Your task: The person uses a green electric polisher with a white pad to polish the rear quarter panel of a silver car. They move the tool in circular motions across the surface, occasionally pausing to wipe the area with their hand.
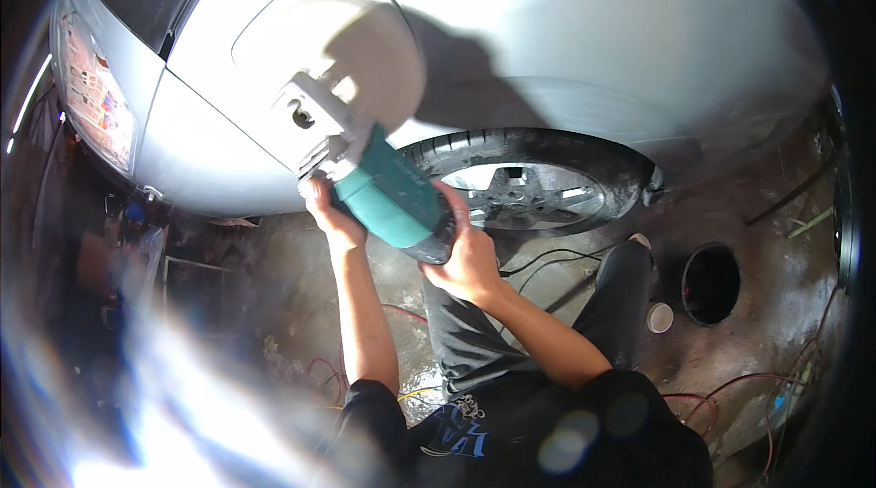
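A teal angle polisher (397, 194) with a large pale round pad (376, 71) is held in both hands against the silver body panel (582, 29) of a car. My left hand (332, 214) grips it near the metal gear head, partly hidden behind the tool. My right hand (469, 248) is closed around the dark rear end of the body. The pad is blurred and overlaps a rounded-square outline on the panel, like a fuel filler door. A dark shadow falls on the panel right of the pad.
The car wheel (513, 197) is just below the panel, with a tail light (96, 88) at far left. Black cable and red hoses (705, 399) cross the wet floor. A dark round bucket (712, 284) and a small pale round lid or cup (660, 317) stand at right.
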Tool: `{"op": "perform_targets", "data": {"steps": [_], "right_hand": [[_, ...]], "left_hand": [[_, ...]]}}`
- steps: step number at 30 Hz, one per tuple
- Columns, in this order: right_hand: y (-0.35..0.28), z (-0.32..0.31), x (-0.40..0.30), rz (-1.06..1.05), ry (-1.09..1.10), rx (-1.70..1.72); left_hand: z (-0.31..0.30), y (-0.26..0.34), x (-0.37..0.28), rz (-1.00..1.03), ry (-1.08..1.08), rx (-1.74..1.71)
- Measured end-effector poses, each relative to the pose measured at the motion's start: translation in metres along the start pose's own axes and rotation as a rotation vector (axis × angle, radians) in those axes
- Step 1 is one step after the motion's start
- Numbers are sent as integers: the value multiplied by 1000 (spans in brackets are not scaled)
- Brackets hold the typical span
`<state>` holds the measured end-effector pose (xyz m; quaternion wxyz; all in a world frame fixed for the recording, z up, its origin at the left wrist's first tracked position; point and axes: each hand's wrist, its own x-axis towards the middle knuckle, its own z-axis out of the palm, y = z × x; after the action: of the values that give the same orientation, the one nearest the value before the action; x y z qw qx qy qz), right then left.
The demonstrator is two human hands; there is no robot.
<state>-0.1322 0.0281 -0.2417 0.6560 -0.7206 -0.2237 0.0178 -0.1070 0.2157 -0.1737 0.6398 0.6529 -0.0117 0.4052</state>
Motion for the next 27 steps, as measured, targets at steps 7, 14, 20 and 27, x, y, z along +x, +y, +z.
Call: {"op": "perform_targets", "data": {"steps": [7,14,20,27], "right_hand": [[21,-76,-34,-13,469,332],[34,-112,-56,151,532,479],[25,-85,-46,35,418,521],[38,-33,-41,-95,176,164]], "left_hand": [[193,86,-35,-155,-548,118],[259,96,-54,-51,-692,302],[201,75,-52,-120,-551,45],[35,-15,-60,-153,-265,-140]]}}
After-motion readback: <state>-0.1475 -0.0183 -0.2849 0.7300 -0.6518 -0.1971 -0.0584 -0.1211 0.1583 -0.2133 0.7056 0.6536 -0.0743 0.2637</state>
